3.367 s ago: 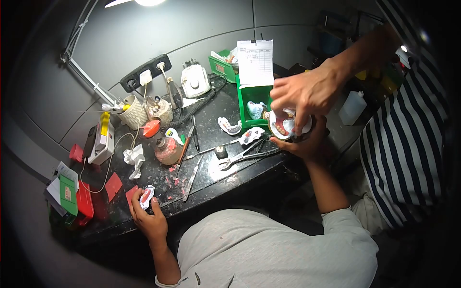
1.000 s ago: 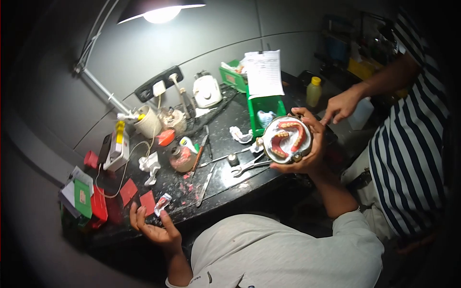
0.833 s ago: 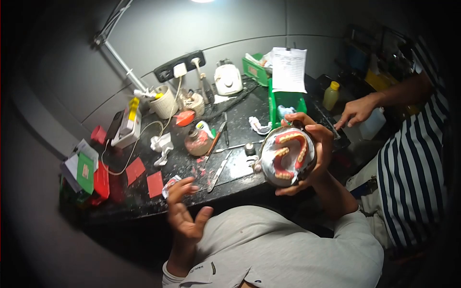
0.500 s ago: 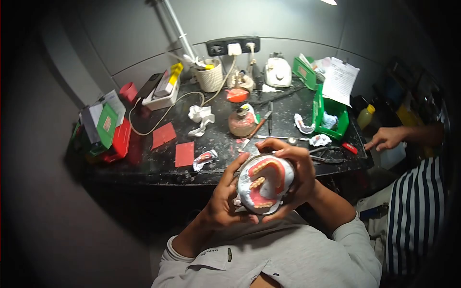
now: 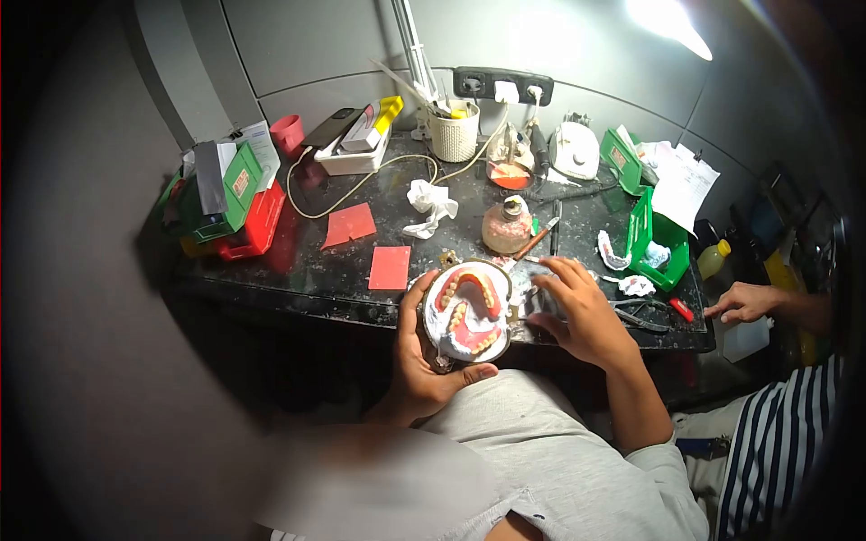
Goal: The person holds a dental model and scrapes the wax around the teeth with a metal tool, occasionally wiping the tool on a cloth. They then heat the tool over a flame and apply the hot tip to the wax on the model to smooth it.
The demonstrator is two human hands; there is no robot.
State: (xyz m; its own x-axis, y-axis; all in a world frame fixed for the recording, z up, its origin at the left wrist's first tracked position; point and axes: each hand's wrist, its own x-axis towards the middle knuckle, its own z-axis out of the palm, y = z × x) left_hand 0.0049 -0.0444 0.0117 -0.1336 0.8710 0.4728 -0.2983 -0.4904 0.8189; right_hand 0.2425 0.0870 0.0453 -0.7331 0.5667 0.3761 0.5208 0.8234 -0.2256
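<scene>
Worktop [image 5: 338, 287], black and speckled, spans the middle of the view, its far-left end sinking into shadow. At the right, a co-worker's striped garment [image 5: 776, 451] is cut off by the dark rim of the view, and the co-worker's hand [image 5: 747, 302] is near the worktop's corner. The lamp [image 5: 672, 25] is cropped at the top. A bright blur at the bottom hides most of the left forearm. The green bin [image 5: 669, 257] sits near the right end; print on the paper sheet [image 5: 686, 191] above it is too small to read.

The round dental flask [image 5: 442, 338] lies in the left hand [image 5: 422, 371], over the worktop's front edge, its open face up. The left grip is clamped on its left and lower rim, thumb along the bottom; the fingertips beneath cannot be seen. The right hand [image 5: 591, 320] is just beside the flask's other side, fingers parted, holding nothing visible and partly covering metal tools behind it. Inside the rim, two pink dentures [image 5: 476, 336] with yellowish teeth rest in white material.
</scene>
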